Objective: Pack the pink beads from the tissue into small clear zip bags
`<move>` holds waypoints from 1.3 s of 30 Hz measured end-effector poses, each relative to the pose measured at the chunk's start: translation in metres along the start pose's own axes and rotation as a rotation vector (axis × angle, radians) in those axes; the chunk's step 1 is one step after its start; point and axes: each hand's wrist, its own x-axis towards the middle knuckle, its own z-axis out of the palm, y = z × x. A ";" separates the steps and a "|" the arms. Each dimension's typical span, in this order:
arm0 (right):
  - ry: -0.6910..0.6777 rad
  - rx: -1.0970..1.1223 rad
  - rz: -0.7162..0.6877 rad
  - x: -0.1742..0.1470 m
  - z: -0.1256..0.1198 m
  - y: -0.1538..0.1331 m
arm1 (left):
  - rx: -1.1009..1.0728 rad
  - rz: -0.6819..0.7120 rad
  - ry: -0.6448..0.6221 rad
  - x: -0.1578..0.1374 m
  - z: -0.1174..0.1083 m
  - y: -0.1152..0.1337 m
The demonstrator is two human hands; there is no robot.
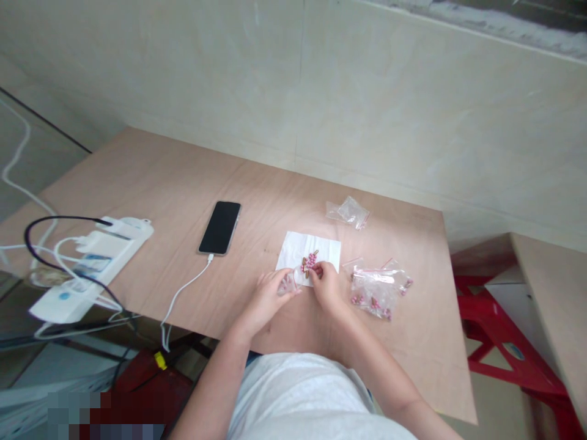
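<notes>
Near the front edge of the pale wood-grained counter (160, 177), the left hand (275, 289) is clamped on a small clear plastic bag (286, 284) with pinkish contents. The right hand (326, 282) has its fingertips drawn together at a pile of small pink and gold pieces (312, 259) on a square white sheet (289, 243); whether they grip one, I cannot tell. A loose pinch could drop pieces, and a nudge to the sheet could scatter them; a slack bag mouth could spill its contents. Beyond, clear bags with pink pieces (378, 287) lie to the right, a black phone (220, 227) and white power strip (98, 264) left. A pale wall (293, 85) stands behind; a red plastic stool (499, 342) is at the right.
</notes>
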 end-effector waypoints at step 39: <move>0.023 -0.176 -0.013 0.007 0.008 -0.010 | -0.035 -0.011 0.022 0.003 0.003 -0.005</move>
